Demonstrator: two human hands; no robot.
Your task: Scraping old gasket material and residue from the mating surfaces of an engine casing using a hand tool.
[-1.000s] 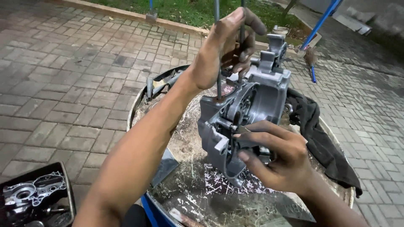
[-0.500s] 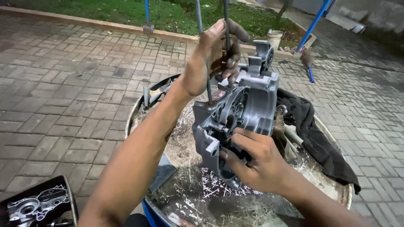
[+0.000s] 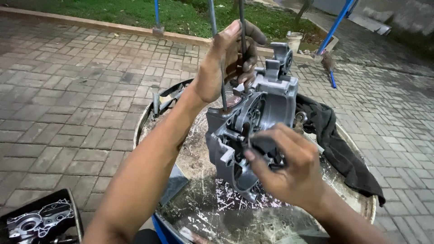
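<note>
Hands first: your left hand (image 3: 226,63) is closed around two thin metal rods (image 3: 218,54) that stick up from the grey engine case (image 3: 257,122). Your right hand (image 3: 289,167) pinches a small dark part (image 3: 264,145) against the front of that case. The case stands upright on the round, scratched drum top (image 3: 212,203), which serves as your counter. A black rag (image 3: 339,144) lies just beside it. A black tray (image 3: 40,219) with a silver cover sits low on the left, on the brick floor. Since a moment ago, your right hand has come up higher on the case, and your left hand still holds the rods.
</note>
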